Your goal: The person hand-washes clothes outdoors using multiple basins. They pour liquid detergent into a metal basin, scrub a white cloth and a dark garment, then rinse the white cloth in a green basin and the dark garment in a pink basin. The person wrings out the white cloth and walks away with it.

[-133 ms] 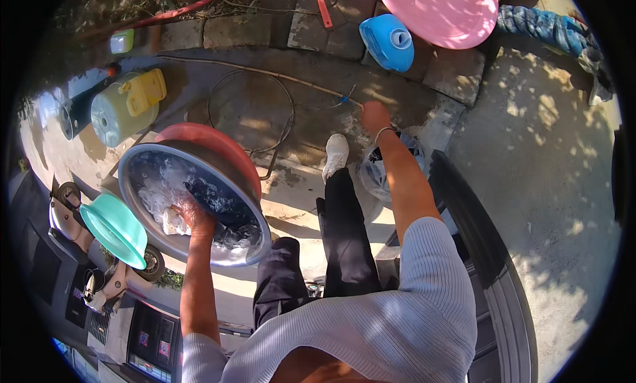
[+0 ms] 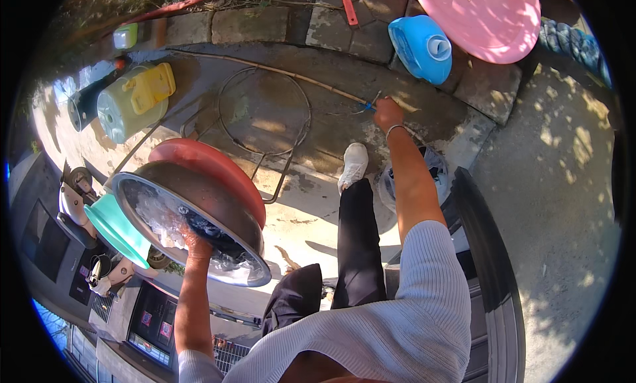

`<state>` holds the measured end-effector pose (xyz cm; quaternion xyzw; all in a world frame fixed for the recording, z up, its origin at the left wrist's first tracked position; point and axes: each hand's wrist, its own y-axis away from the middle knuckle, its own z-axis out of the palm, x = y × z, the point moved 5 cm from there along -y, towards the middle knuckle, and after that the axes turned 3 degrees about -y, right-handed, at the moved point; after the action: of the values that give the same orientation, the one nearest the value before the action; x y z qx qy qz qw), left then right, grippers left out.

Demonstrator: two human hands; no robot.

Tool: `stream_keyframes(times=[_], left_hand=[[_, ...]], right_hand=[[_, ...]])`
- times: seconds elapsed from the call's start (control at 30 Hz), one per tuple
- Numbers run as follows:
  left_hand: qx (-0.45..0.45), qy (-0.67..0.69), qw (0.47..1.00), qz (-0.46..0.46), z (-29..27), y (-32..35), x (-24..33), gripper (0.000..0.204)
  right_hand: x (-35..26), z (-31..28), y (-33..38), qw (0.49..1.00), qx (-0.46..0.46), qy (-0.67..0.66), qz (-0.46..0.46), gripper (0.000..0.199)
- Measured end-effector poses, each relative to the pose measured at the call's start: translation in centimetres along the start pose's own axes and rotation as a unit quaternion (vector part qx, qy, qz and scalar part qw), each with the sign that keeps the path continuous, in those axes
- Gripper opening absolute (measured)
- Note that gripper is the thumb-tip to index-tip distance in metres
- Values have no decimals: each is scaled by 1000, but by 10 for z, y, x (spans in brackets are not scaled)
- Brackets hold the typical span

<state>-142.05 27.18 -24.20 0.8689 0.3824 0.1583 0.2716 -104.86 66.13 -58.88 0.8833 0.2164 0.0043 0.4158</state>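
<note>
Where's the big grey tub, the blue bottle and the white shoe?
Grey tub (image 2: 204, 190), head view: its outer wall.
Blue bottle (image 2: 417, 50), head view: middle of its body.
White shoe (image 2: 354, 163), head view: its top.

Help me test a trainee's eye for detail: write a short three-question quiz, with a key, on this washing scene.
1. Multiple choice: Which hand is inside the metal basin?
A) Left
B) Right
C) Both

2. True or false: The red basin is partly hidden behind the metal basin.

3. Fill in the colour: The plastic jug at the upper right, beside the pink basin, is ____.

Key
1. A: the left hand is in it; the right hand is well away from it.
2. True.
3. Blue.
</note>
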Motion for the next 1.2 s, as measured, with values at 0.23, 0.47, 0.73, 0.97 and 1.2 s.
stream_keyframes(times=[0.23, 0.47, 0.73, 0.97, 1.2], left_hand=[[-8, 708, 679, -193, 36, 2, -15, 60], [172, 579, 766, -221, 9, -2, 17, 65], [72, 179, 970, -147, -35, -30, 76, 61], [-87, -78, 978, -176, -82, -33, 124, 76], [-99, -60, 982, -146, -84, -31, 122, 115]], right_hand=[[-17, 60, -50, 995, 87, 45, -21, 13], [-37, -11, -8, 992, 74, 71, -77, 9], [4, -123, 103, 985, 99, 113, -85, 13], [20, -253, 226, 970, 222, -52, -79, 9], [23, -397, 363, 921, 353, -137, -89, 9]])
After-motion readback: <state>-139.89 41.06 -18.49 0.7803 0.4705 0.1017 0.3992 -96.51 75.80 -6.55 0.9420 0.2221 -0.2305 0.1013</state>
